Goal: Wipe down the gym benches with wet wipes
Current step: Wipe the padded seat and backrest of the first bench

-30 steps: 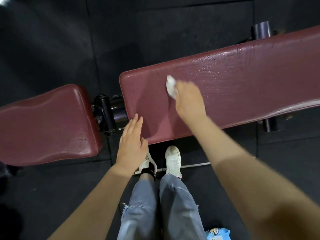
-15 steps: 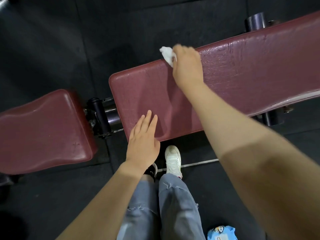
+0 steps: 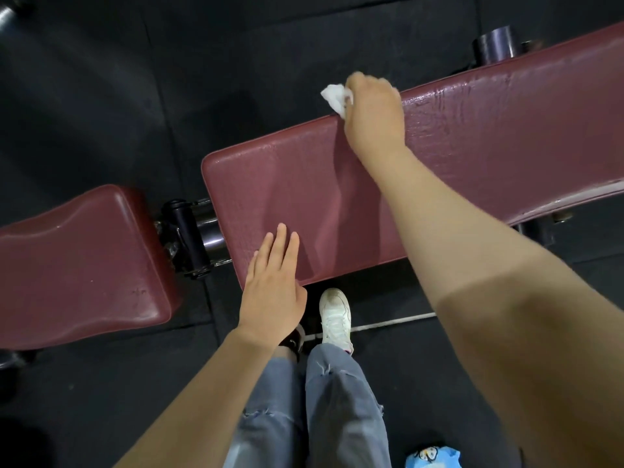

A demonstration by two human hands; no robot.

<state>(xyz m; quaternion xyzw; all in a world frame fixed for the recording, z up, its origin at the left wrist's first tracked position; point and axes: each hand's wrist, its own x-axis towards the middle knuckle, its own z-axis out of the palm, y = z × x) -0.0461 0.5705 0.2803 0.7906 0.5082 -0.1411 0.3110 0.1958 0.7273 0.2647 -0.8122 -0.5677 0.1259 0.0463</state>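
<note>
Below me the long maroon back pad (image 3: 472, 157) of the bench runs from middle to upper right. Its vinyl is wrinkled, and the right part gleams wet while the left end looks duller. The shorter seat pad (image 3: 77, 265) lies to the left, apart from it, with the black hinge bracket (image 3: 189, 238) between the 2. Everything stands on a dark rubber floor (image 3: 101, 96).

My right hand (image 3: 374, 113) sits at the far edge of the surface, its fingers curled around a crumpled white wet wipe (image 3: 334, 96) that sticks out past the edge. My left hand (image 3: 273, 292) rests flat at the near edge, fingers straight and together, holding nothing.

At the bottom edge a blue wipes packet (image 3: 432, 457) lies on the floor beside my jeans (image 3: 314, 410); I cannot see its contents.

Against half a second ago, both hands keep much the same places: the wipe at the far edge, my left palm at the near one.
</note>
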